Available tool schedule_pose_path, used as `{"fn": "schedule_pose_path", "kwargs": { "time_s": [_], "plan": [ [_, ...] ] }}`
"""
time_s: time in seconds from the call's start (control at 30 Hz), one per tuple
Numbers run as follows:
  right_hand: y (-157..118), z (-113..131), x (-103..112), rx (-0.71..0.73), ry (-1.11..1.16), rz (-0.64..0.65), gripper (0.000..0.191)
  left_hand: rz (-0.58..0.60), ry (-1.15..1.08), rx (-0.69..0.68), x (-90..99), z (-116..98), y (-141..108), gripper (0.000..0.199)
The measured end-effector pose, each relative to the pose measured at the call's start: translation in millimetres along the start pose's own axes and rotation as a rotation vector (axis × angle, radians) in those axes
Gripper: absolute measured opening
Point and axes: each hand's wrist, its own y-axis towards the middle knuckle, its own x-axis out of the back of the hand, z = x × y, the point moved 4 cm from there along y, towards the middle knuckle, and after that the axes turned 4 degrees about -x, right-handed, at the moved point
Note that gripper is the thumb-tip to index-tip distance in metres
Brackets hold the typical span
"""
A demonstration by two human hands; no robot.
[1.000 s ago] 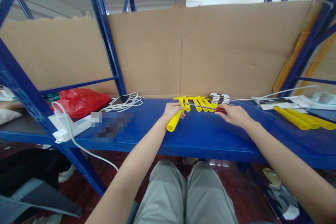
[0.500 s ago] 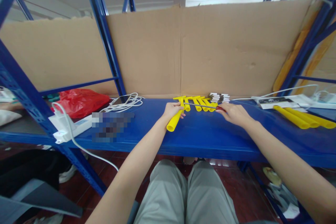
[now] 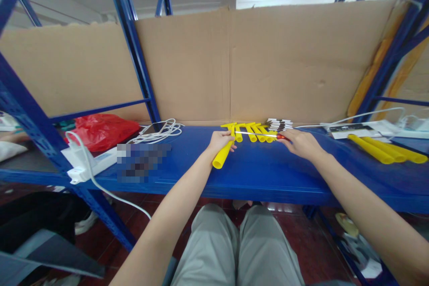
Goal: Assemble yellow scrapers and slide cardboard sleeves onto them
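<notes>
My left hand is closed around a yellow tapered tube, its open wide end tilted toward me. My right hand grips the red handle of a screwdriver. The long metal shaft runs level to the left, and its tip meets the tube's side by my left fingers; the exact contact is too small to make out. Behind the shaft, several more yellow tubes lie in a row on the blue shelf. Beside them sits a bundle of small white and black pieces.
To the right lie more yellow tubes and a white packet. On the left are a white power strip, coiled white cable and a red plastic bag. A cardboard sheet stands along the back between blue posts.
The screwdriver has turned slightly in my right hand, with more of its red handle showing. My left hand and the tube stay in place.
</notes>
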Motion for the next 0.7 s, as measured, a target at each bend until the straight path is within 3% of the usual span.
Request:
{"fn": "schedule_pose_path", "kwargs": {
  "time_s": [0.27, 0.37, 0.53, 0.7],
  "plan": [
    [0.2, -4.3, -5.2, -0.098, -0.037, 0.039, 0.026, -0.003, -0.015, -0.009, -0.7, -0.7, -1.1, 0.052],
    [0.3, -4.3, -3.6, -0.064, -0.037, 0.02, 0.022, 0.0, -0.021, -0.004, -0.9, -0.3, -0.9, 0.053],
    [0.1, -0.8, -3.3, -0.009, -0.002, 0.016, 0.029, -0.007, -0.037, 0.005, -0.3, -0.2, -0.5, 0.049],
    [0.0, -0.8, -6.6, -0.053, 0.008, 0.04, 0.031, -0.007, -0.036, 0.003, 0.0, 0.2, -0.3, 0.052]
  ]
}}
